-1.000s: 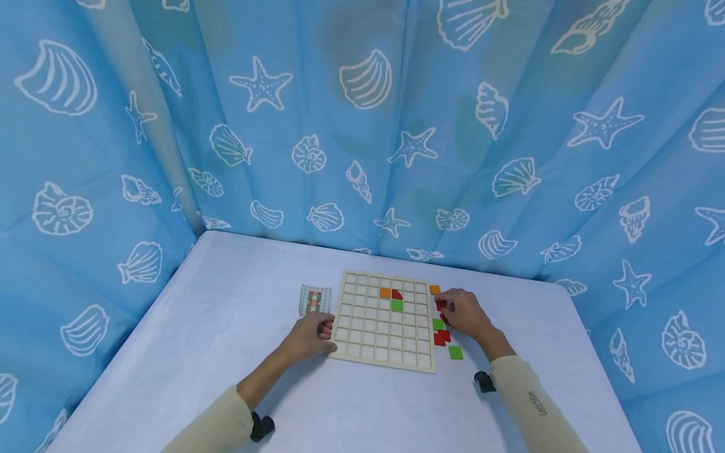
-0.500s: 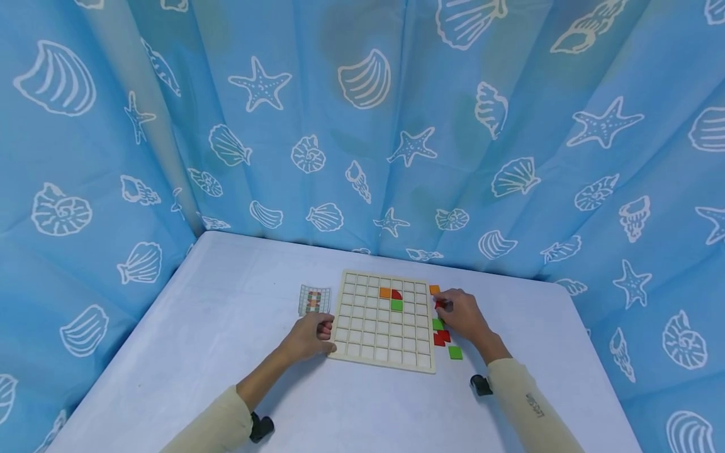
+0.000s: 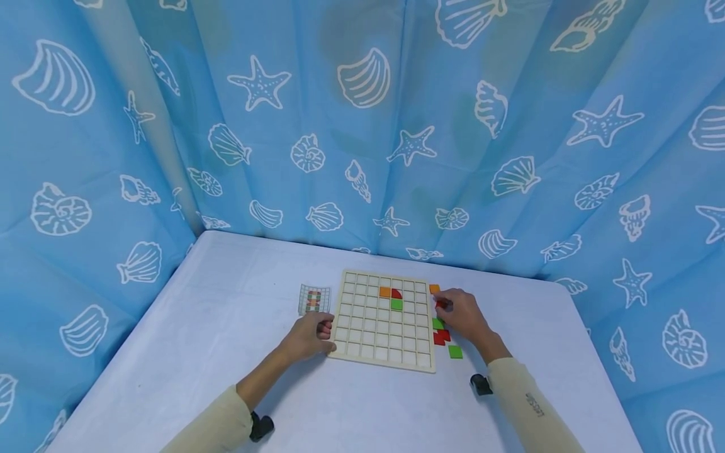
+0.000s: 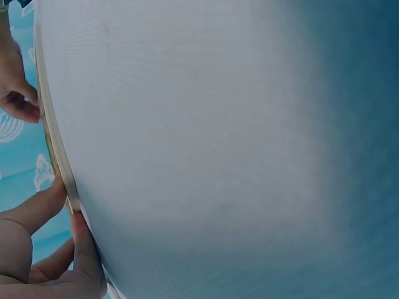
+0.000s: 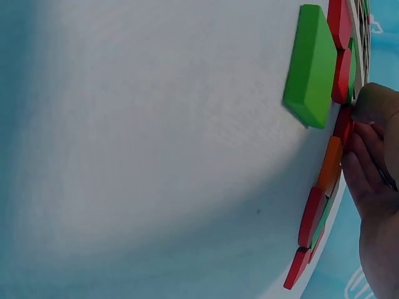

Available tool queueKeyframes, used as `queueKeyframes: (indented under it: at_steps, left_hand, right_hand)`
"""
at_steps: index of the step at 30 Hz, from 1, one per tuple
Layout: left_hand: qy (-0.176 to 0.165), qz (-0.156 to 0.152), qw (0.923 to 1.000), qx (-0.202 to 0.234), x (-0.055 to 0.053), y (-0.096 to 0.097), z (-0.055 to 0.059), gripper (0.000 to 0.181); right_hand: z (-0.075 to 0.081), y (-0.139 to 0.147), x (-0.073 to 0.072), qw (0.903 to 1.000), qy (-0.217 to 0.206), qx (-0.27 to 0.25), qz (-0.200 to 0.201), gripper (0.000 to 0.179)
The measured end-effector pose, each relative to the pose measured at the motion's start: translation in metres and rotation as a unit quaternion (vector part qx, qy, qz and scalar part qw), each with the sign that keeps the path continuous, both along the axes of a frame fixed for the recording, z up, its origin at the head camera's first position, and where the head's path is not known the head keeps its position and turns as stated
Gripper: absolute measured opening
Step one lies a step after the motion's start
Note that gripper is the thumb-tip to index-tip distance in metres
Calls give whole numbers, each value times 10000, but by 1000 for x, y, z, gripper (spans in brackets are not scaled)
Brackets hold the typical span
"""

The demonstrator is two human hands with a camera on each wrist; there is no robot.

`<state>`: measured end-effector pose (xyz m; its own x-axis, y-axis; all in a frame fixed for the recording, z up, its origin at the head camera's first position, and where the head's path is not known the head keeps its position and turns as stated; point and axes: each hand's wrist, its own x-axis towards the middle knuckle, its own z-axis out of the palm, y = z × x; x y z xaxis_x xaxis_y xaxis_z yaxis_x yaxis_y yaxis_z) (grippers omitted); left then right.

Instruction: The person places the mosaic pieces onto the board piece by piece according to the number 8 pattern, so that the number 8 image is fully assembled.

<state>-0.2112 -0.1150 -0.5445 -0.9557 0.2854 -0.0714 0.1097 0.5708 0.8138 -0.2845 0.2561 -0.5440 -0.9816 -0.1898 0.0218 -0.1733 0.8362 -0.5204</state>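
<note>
My left hand [image 3: 308, 335] holds the left edge of a pale wooden grid board [image 3: 368, 343]. Its thumb and a finger pinch the board's rim in the left wrist view. Set in the board's cells are an orange square tile [image 3: 385, 292], a red rounded tile [image 3: 396, 294] and a green square tile [image 3: 396, 304]. Beyond the board's right side, my right hand [image 3: 466, 314] pinches a red tile [image 5: 343, 123] among the loose pieces. Its fingers partly hide that tile in the head view.
A small card with a coloured grid pattern [image 3: 314, 299] lies left of the board. Along the right edge lie an orange tile [image 3: 434, 289], red tiles [image 3: 442, 338] and a separate green tile [image 3: 455, 352]. A blue shell-print curtain [image 3: 362, 138] borders the white table [image 3: 226, 352].
My right hand has shifted very slightly left among the loose tiles, its fingers drawing together at the red one. The left hand and the board look unmoved.
</note>
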Motion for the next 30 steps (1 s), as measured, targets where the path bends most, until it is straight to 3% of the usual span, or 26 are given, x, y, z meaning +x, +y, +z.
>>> queueKeyframes:
  at_steps: [8,17,23,30]
  left_hand:
    - [-15,-106,9998,165,2,-2,1,64]
    - [28,-62,10000,65,-1,-1,-1,64]
    - [44,-118,9999,98,0,-1,-1,63]
    - [55,-96,9998,142,1,-1,-2,63]
  right_hand:
    - [3,-3,-3,9995,264,-152,18,43]
    - [14,-35,6,9956,555,-410,631,46]
    - [10,-56,15,9880,699,-606,1233,37]
    - [4,-71,18,9832,814,-606,1516,35]
